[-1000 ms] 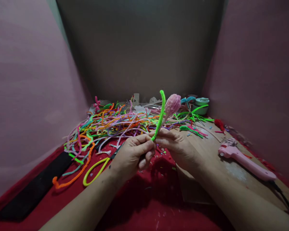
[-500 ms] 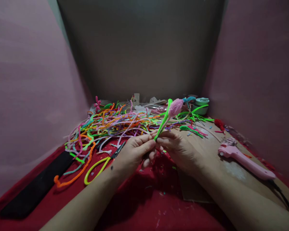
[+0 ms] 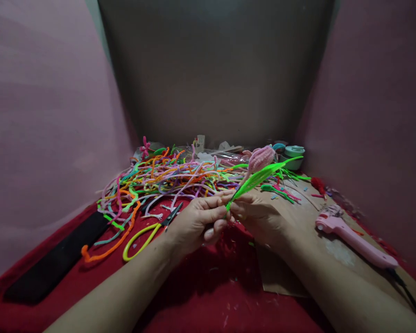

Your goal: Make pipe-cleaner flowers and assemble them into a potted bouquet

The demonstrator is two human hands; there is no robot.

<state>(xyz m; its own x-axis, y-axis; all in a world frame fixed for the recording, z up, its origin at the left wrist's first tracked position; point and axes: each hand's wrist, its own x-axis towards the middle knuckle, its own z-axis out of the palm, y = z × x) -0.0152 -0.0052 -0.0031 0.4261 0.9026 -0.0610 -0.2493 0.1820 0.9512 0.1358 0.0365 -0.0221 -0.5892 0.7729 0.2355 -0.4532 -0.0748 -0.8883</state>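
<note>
A pipe-cleaner flower with a pink bud (image 3: 261,158) and a long bright green leaf (image 3: 260,179) is held above the red cloth. My left hand (image 3: 208,217) pinches the base of the leaf and stem between thumb and fingers. Against the same stem, from the other side, my right hand (image 3: 254,212) has its fingers closed; its fingertips are partly hidden behind the leaf. The bud leans up and to the right, with the leaf spread in front of it. Yellow-handled scissors (image 3: 142,240) lie beside my left wrist.
Tangled colourful pipe cleaners (image 3: 180,178) are heaped at the back left. A pink glue gun (image 3: 357,238) rests on a brown board (image 3: 305,217) at right, its cord trailing forward. A black flat strip (image 3: 55,259) lies at left, and a mint round container (image 3: 294,155) stands behind.
The flower has turned and tipped to the right between my fingers. Its green leaf, seen narrow and upright before, now shows its broad side in front of the bud.
</note>
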